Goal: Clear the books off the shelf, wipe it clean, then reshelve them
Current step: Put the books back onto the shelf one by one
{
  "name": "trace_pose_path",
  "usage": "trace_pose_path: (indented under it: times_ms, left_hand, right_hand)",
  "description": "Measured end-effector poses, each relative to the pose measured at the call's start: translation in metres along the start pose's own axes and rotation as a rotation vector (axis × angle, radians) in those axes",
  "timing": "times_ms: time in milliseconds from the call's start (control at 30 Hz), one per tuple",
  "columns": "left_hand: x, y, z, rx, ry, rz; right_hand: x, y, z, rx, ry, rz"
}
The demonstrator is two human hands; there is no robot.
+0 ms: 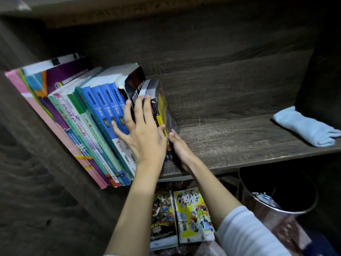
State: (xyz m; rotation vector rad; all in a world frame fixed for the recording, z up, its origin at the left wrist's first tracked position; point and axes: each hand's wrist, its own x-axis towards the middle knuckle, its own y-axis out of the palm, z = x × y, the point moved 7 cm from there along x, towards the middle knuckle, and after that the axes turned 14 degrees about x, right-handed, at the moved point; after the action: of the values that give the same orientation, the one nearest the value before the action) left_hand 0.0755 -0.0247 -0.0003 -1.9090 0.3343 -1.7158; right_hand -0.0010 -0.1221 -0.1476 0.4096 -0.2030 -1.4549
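Both hands at the row: left hand [145, 137] flat, fingers spread, pressing the leaning books [81, 115] at nine o'clock on the shelf [230, 143], four blue spines [106, 106] among them, right hand [181, 152] thumb against one yellow-spined paperback [159, 106], grip hidden, one blue cloth [304, 126] at three o'clock.

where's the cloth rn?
Head view: the cloth lies at the shelf's far right end, beside the right wall, well apart from the books at the left.
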Motion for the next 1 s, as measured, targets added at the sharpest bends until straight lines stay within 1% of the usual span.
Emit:
trace_pose_path:
  times_ms: [67,133,233,300,367,433,467,500,567,600,667,733,800,867,1000]
  left_hand:
    - [0.000,0.000,-0.001,-0.014,0.007,-0.014]
    - [-0.001,0.001,-0.001,-0.015,-0.002,-0.024]
    - [-0.004,0.006,0.002,0.037,-0.022,-0.018]
    - [-0.008,0.010,0.001,0.089,-0.023,0.009]
    - [-0.009,0.013,-0.001,0.109,-0.021,0.053]
    - [-0.010,0.018,-0.003,0.124,-0.001,0.097]
    - [-0.012,0.017,-0.002,0.130,0.013,0.105]
    - [-0.017,0.017,-0.001,0.122,0.030,0.098]
    - [-0.032,0.009,0.005,0.054,0.038,0.034]
    - [-0.044,0.006,0.008,-0.007,0.029,0.004]
    - [-0.072,0.001,0.017,-0.161,-0.015,-0.025]
    - [-0.102,0.003,0.028,-0.301,-0.123,0.010]
    - [-0.129,0.015,0.039,-0.364,-0.236,0.117]
    - [-0.154,0.035,0.055,-0.357,-0.328,0.292]
    - [-0.200,0.081,0.092,-0.272,-0.546,0.768]
  right_hand:
    - [0.001,0.000,-0.001,0.011,0.009,0.026]
    - [0.003,0.001,0.000,-0.029,0.023,0.059]
    - [0.006,0.002,0.008,-0.229,-0.025,0.092]
    - [0.005,0.003,0.011,-0.330,-0.084,0.075]
    - [-0.001,0.003,0.013,-0.323,-0.117,0.030]
    - [-0.009,-0.004,0.011,-0.270,-0.121,-0.075]
    - [-0.018,-0.009,0.011,-0.266,-0.145,-0.166]
    - [-0.028,-0.017,0.013,-0.270,-0.194,-0.289]
    - [-0.058,-0.027,0.015,-0.232,-0.365,-0.514]
    - [-0.073,-0.029,0.014,-0.193,-0.451,-0.574]
    - [-0.103,-0.027,0.010,-0.191,-0.614,-0.629]
    - [-0.127,-0.025,-0.001,-0.216,-0.731,-0.642]
    - [-0.140,-0.030,-0.019,-0.243,-0.686,-0.649]
    - [-0.144,-0.041,-0.043,-0.336,-0.572,-0.661]
    - [-0.141,-0.066,-0.086,-0.554,-0.336,-0.607]
